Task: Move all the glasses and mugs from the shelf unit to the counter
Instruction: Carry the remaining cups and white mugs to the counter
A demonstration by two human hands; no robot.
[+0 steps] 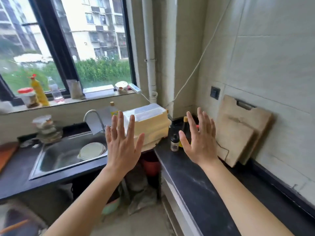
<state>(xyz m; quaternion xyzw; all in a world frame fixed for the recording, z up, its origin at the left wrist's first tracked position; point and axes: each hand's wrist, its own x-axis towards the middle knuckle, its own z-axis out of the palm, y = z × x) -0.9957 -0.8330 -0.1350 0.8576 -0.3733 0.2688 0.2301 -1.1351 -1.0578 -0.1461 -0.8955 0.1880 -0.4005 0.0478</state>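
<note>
Both grips are wide open and hold nothing, left hand and right hand up near the worktop corner; no glasses, mugs or shelf unit show, but they will likely be hard, slippery and breakable, so hold round the middle.

Bare left grip; right grip; forearms

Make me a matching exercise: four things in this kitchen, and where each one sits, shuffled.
Things:
1. yellow bottle
2. plates
3. cutting board
4. small bottle

Places:
A. in the sink
B. upright on the dark counter
C. leaning against the tiled wall
D. on the windowsill

Pairs: 1-D, 2-A, 3-C, 4-B
</note>
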